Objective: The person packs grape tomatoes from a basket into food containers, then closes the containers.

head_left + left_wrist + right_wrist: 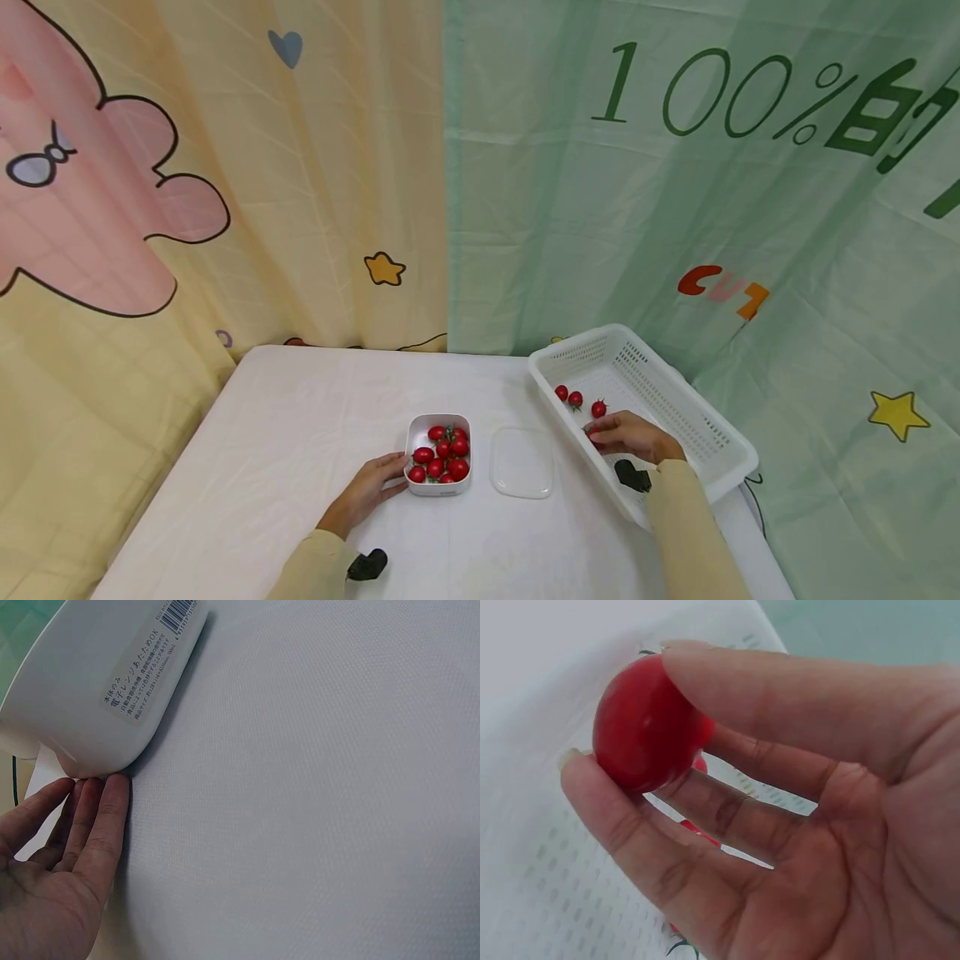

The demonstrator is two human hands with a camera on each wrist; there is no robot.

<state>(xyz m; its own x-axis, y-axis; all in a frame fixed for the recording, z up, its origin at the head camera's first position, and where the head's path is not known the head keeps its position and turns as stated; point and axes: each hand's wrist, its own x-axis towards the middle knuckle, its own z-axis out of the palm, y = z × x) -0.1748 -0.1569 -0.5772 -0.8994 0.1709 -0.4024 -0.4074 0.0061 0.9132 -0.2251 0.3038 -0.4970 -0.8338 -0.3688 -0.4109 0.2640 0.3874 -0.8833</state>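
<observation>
My right hand (633,435) is inside the white basket (701,417), pinching a red cherry tomato (641,727) between thumb and fingers. Beyond it, a few more cherry tomatoes (598,409) lie on the basket's floor. To the left stands a small white container (438,491) that holds several cherry tomatoes (457,469), some with green stems. With nearly straight fingers, my left hand (365,494) touches the container's left side. The left wrist view shows those fingertips (114,787) against its lower corner, beside a printed label.
A clear flat lid (522,463) lies on the white table (300,425) between container and basket. Printed curtains (525,208) hang behind the table and along both sides. A dark cable (756,504) shows at the right edge, by the basket.
</observation>
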